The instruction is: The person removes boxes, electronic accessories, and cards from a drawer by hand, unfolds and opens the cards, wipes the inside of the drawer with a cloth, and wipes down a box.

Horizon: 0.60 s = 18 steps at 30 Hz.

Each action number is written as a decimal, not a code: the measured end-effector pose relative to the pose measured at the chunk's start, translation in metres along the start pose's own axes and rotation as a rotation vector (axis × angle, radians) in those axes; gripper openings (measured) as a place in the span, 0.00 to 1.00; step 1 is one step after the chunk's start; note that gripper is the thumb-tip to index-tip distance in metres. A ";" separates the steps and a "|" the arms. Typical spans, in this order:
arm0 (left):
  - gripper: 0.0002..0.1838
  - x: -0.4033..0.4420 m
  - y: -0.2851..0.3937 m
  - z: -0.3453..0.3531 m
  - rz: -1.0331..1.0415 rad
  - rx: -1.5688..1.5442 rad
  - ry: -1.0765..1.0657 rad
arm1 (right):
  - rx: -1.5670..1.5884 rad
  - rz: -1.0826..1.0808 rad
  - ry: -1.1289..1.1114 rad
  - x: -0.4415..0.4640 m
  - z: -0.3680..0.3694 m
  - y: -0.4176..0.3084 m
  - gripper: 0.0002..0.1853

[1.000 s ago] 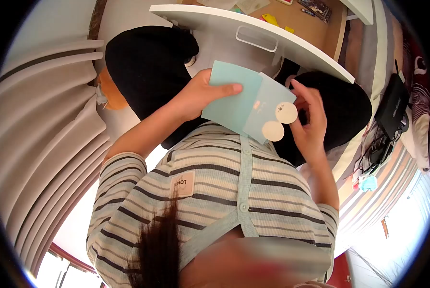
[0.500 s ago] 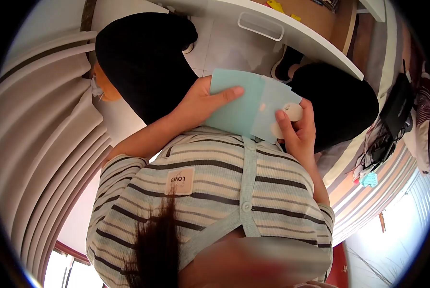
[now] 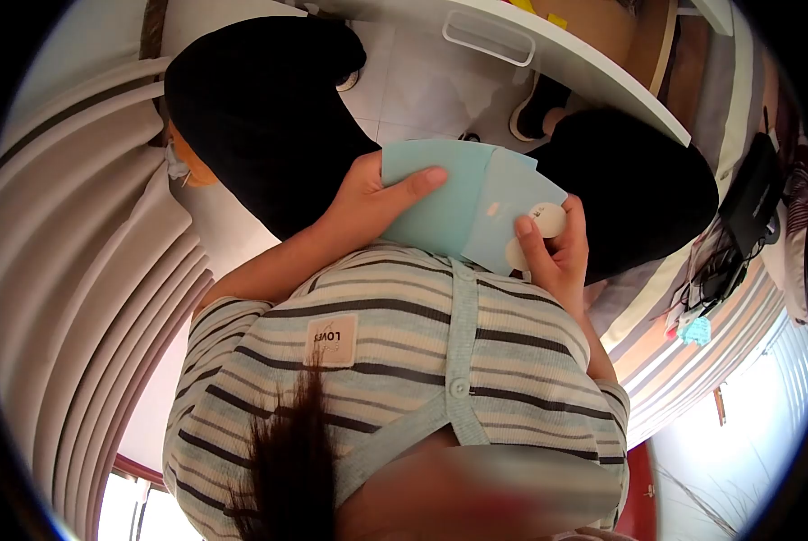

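Observation:
My left hand (image 3: 379,200) grips the left side of a light blue-green paper folder (image 3: 429,203), its thumb flat across the top face. At the right, a paler blue piece of the folder (image 3: 503,212) overlaps the darker part; whether the two are joined I cannot tell. My right hand (image 3: 555,248) pinches this paler end, thumb on top. A round cream sticker (image 3: 546,220) with small dark print shows beside that thumb, and a second round cream shape lies partly under it. The folder is held just in front of the striped shirt (image 3: 377,311), above the lap.
A white desk edge (image 3: 593,65) with an oval handle and an open drawer (image 3: 593,27) stands ahead. Black-clad knees (image 3: 260,108) flank the folder. Pleated curtains (image 3: 88,270) hang at left. On the striped bedding at right lie a black bag (image 3: 751,198) and cables.
The folder has shifted slightly left and down in the view, together with both hands. Both hands keep their hold. The head view has moved a little, showing more of the shoe under the desk.

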<state>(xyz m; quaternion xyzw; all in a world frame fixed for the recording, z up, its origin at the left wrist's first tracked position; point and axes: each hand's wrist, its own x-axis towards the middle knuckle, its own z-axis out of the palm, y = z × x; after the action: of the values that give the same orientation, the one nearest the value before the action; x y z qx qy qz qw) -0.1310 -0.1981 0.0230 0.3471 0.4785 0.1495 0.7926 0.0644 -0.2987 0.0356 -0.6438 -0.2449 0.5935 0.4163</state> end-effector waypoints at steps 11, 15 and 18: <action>0.15 0.001 -0.011 -0.002 0.063 -0.121 0.015 | 0.028 0.014 0.027 -0.002 0.002 0.002 0.15; 0.14 0.003 -0.012 -0.004 0.081 -0.164 0.005 | 0.076 0.054 0.005 0.001 0.002 0.006 0.14; 0.15 0.004 -0.009 -0.002 0.088 -0.258 -0.042 | 0.146 0.103 -0.009 0.000 0.005 0.005 0.13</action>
<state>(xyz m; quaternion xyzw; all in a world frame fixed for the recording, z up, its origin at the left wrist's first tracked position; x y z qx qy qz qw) -0.1318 -0.2010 0.0137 0.2661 0.4230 0.2369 0.8331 0.0590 -0.3004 0.0316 -0.6210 -0.1694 0.6331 0.4299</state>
